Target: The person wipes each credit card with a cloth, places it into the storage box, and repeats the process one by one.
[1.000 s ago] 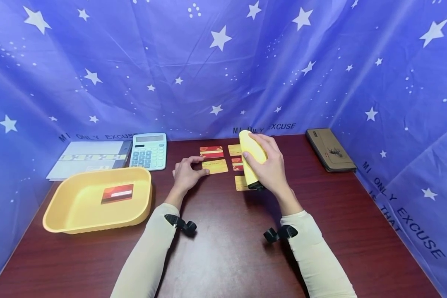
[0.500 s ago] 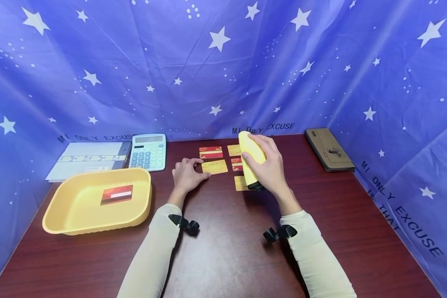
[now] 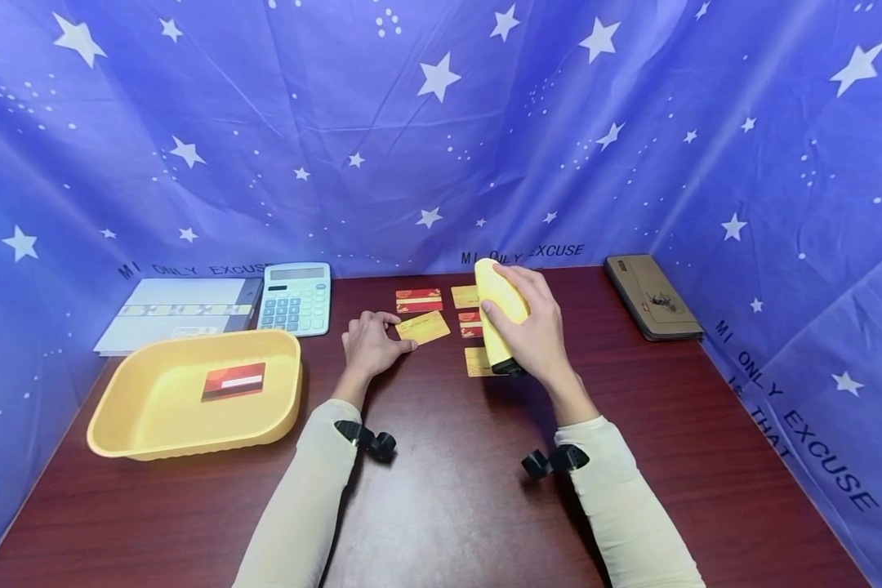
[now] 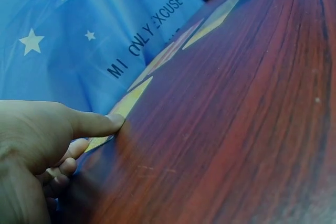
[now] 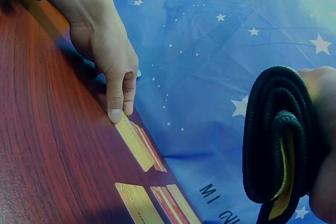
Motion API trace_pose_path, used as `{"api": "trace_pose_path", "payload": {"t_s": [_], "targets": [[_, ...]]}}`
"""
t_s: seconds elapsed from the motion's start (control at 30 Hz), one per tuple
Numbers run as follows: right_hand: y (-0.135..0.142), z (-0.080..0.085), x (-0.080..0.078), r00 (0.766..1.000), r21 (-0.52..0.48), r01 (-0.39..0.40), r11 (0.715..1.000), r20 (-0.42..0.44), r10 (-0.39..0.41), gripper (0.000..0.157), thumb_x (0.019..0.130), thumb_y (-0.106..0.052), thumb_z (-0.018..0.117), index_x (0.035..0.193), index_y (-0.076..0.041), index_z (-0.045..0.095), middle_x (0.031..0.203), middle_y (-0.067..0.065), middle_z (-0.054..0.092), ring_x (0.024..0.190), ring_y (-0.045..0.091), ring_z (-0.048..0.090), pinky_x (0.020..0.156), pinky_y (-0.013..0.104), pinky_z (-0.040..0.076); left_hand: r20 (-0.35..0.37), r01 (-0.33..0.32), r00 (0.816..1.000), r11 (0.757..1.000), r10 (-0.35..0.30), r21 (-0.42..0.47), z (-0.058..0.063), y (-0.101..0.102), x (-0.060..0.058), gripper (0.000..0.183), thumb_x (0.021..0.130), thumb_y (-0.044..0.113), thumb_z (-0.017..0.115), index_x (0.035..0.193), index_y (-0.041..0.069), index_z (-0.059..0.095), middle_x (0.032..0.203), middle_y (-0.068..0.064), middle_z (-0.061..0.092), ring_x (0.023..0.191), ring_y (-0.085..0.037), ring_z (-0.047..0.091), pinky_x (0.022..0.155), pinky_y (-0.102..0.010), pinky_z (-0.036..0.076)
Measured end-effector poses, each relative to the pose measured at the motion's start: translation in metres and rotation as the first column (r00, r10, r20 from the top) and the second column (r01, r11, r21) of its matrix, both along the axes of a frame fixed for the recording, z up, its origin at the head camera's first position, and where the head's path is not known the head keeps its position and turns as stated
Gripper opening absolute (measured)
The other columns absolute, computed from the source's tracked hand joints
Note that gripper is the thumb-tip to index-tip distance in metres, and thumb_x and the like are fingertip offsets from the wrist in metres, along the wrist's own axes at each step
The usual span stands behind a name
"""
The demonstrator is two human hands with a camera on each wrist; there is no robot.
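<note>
My left hand (image 3: 371,345) pinches the left end of a gold bank card (image 3: 428,328) between thumb and fingers. The card slants, its right end angled up toward the back. Just behind it lies a red card (image 3: 417,299) with a white stripe. My right hand (image 3: 538,327) grips a folded cloth (image 3: 498,306), yellow on the outside. In the right wrist view the cloth's dark folded layers (image 5: 273,135) show end-on. Beneath the cloth, partly covered in the head view, are a gold card (image 3: 463,297), a red card (image 3: 470,325) and another gold card (image 3: 479,362).
At the left stands a yellow plastic basin (image 3: 191,447) with a red card (image 3: 233,382) inside. Behind it are a light blue calculator (image 3: 294,302) and a white folder (image 3: 176,314). A brown zip wallet (image 3: 654,296) lies at the back right. A blue starry curtain (image 3: 382,188) surrounds the table (image 3: 441,506).
The gold card in my left hand has turned slightly, its right end swinging toward the back. My right hand and the cloth have stayed nearly still.
</note>
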State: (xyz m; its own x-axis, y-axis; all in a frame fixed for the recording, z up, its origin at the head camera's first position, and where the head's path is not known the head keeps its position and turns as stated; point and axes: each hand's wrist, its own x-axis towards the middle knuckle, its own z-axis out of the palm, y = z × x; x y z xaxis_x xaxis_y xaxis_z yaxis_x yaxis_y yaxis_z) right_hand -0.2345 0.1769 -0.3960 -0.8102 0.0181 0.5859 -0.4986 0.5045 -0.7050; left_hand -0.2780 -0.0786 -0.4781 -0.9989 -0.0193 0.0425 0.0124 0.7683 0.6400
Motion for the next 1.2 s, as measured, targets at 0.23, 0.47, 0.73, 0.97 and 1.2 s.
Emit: {"api": "trace_pose_path", "payload": {"t_s": [0.23,0.47,0.73,0.97,1.2], "targets": [[-0.002,0.001,0.000,1.000,0.000,0.001,1.000,-0.006,-0.001,0.053,0.086,-0.018,0.082,0.137,-0.023,0.068,0.136,0.007,0.063,0.117,0.023,0.059,0.083,0.029,0.048,-0.022,-0.026,0.999,0.997,0.028,0.079,0.004,-0.002,0.004,0.057,0.077,0.030,0.088,0.125,0.013,0.062,0.119,-0.010,0.068,0.118,-0.036,0.053,0.098,-0.051,0.038],[-0.003,-0.001,-0.001,1.000,0.004,0.006,1.000,-0.012,-0.006,0.053,0.086,-0.017,0.082,0.137,-0.021,0.068,0.136,0.008,0.063,0.118,0.023,0.060,0.084,0.029,0.048,-0.054,0.023,0.998,0.982,-0.013,0.187,0.008,-0.004,0.008,0.049,0.082,0.013,0.083,0.122,0.014,0.055,0.100,-0.008,0.075,0.097,-0.028,0.070,0.090,-0.044,0.049],[-0.001,-0.001,0.001,1.000,0.002,0.008,1.000,-0.011,-0.008,0.053,0.086,-0.017,0.082,0.137,-0.021,0.068,0.136,0.008,0.063,0.120,0.023,0.059,0.087,0.029,0.048,-0.195,0.162,0.978,0.861,-0.075,0.481,0.041,0.002,0.017,0.042,0.084,-0.006,0.074,0.121,0.008,0.059,0.091,-0.013,0.068,0.077,-0.016,0.070,0.069,-0.028,0.065],[-0.002,0.001,0.001,1.000,0.002,0.005,1.000,-0.009,-0.005,0.053,0.086,-0.017,0.082,0.136,-0.021,0.068,0.136,0.007,0.063,0.118,0.022,0.060,0.084,0.028,0.048,-0.355,0.256,0.934,0.764,-0.038,0.593,0.090,-0.002,0.034,0.042,0.085,-0.011,0.073,0.123,0.003,0.062,0.090,-0.015,0.066,0.073,-0.015,0.070,0.069,-0.029,0.067],[-0.004,0.003,0.003,1.000,0.006,-0.001,1.000,-0.004,0.001,0.053,0.086,-0.017,0.082,0.137,-0.022,0.068,0.137,0.006,0.062,0.118,0.022,0.060,0.084,0.028,0.048,-0.404,0.263,0.915,0.734,0.016,0.626,0.113,-0.012,0.051,0.042,0.086,-0.009,0.074,0.125,0.004,0.065,0.095,-0.017,0.066,0.076,-0.007,0.066,0.069,-0.014,0.061]]}}
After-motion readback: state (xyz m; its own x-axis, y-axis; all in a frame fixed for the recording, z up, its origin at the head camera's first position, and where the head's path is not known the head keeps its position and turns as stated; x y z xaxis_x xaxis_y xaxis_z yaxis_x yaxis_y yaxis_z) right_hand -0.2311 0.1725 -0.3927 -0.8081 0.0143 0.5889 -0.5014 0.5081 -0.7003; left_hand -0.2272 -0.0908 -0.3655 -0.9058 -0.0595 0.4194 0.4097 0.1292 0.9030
